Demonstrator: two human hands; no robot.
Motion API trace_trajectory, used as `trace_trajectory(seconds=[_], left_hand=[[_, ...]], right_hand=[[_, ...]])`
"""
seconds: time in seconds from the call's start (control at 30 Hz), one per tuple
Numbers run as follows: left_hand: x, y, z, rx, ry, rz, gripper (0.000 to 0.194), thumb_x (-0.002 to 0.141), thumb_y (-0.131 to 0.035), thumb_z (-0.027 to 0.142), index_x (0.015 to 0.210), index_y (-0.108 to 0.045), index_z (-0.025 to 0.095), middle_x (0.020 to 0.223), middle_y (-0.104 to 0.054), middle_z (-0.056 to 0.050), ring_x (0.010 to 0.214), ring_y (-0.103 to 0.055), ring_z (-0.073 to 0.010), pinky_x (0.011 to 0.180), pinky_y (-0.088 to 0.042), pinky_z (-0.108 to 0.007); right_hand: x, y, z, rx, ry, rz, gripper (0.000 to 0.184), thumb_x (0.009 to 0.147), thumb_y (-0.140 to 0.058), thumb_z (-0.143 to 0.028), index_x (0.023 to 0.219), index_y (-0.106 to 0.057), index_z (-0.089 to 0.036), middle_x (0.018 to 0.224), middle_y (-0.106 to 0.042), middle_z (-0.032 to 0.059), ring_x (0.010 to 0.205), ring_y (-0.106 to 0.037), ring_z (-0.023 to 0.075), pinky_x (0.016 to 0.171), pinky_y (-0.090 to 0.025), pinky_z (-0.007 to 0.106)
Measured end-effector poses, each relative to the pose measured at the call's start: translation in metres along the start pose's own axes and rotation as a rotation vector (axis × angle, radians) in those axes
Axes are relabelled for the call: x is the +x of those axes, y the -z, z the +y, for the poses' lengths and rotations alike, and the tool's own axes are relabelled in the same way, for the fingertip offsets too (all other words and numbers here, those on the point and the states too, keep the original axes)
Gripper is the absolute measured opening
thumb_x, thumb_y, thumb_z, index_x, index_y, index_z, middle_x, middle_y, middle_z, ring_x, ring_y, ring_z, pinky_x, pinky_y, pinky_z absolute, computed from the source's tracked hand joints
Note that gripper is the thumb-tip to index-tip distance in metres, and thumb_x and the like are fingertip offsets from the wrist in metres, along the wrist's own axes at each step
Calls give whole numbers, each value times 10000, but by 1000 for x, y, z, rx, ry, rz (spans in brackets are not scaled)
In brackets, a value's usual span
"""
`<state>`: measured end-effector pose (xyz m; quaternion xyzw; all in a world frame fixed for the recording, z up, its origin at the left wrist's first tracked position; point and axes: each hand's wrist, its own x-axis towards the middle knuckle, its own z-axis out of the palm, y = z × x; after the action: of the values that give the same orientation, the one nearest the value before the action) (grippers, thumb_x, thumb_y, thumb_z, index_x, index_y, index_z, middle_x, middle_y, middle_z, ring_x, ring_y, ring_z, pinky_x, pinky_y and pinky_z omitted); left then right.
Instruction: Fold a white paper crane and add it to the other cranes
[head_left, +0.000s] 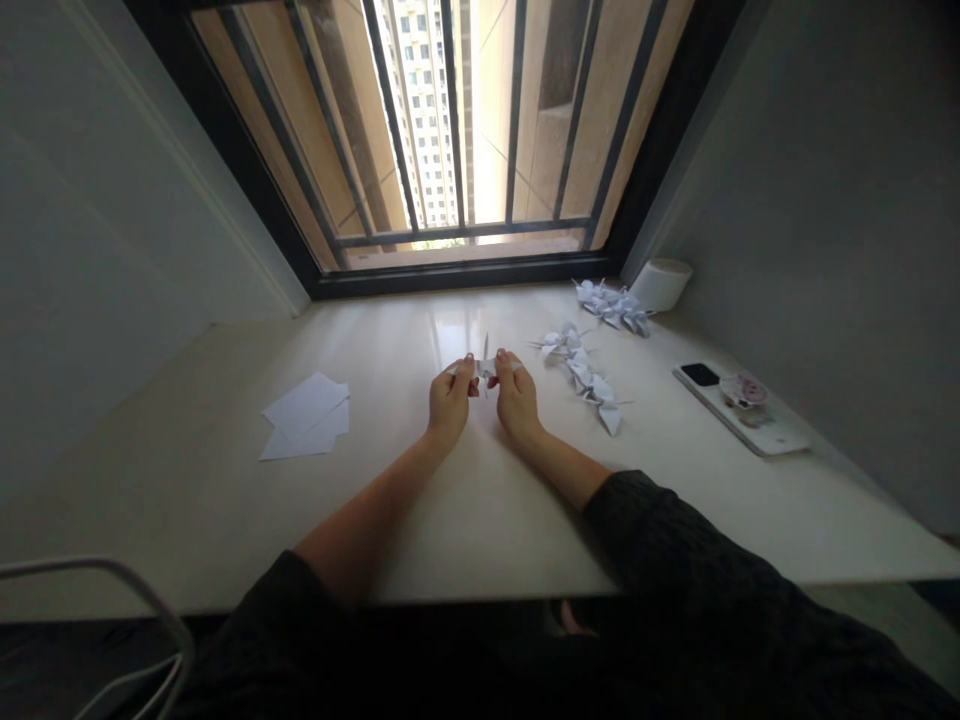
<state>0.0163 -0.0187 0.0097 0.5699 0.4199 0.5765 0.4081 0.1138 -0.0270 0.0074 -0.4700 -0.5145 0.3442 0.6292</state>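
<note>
A small white origami crane (486,369) is held up over the middle of the white ledge (465,540). Its wings stretch sideways, one pinched by my left hand (450,402), the other by my right hand (517,400). Thin points of folded paper stick out above and below its body. The thumbs lie on top of the wings, and the fingers beneath are partly hidden. To the right of my right hand lies a row of folded paper cranes (583,375). Left of my left hand is a loose stack of white paper sheets (307,415).
Another cluster of paper cranes (611,305) lies at the back right beside a white roll (661,285). A phone (739,408) with a round grip rests near the right wall. The barred window (465,240) bounds the back. A pale cable (127,575) loops at the lower left.
</note>
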Motion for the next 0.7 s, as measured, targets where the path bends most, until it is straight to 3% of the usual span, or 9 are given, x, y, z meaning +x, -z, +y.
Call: trace_trajectory(seconds=[0.27, 0.43, 0.57, 0.7], left_hand=[[1, 5, -1, -16, 71, -21, 406, 800, -505, 543, 647, -532, 168, 563, -490, 22, 525, -477, -87, 525, -403, -214], [4, 7, -2, -35, 122, -17, 398, 813, -473, 544, 851, -630, 180, 827, -638, -35, 650, -578, -117, 533, -446, -216], [4, 8, -1, -10, 130, -43, 362, 786, -525, 512, 828, -644, 173, 880, -658, -55, 777, -593, -150, 580, -487, -220], [4, 8, 0, -20, 123, -8, 325, 760, -567, 483, 819, -634, 171, 849, -658, -43, 766, -592, -143, 598, -499, -226]], right_hand=[[10, 11, 7, -27, 60, -133, 425, 853, -400, -570, 622, -434, -216, 595, -423, -27, 585, -441, 128, 594, -377, 263], [13, 12, 15, -12, 59, -194, 424, 848, -426, -561, 618, -475, -208, 612, -458, -22, 599, -453, 130, 601, -379, 267], [14, 13, 16, -60, 68, -186, 435, 845, -421, -574, 628, -500, -206, 605, -456, -21, 593, -444, 132, 589, -366, 268], [12, 14, 12, -105, 82, -159, 440, 855, -412, -566, 607, -467, -207, 578, -411, -29, 567, -413, 128, 565, -331, 268]])
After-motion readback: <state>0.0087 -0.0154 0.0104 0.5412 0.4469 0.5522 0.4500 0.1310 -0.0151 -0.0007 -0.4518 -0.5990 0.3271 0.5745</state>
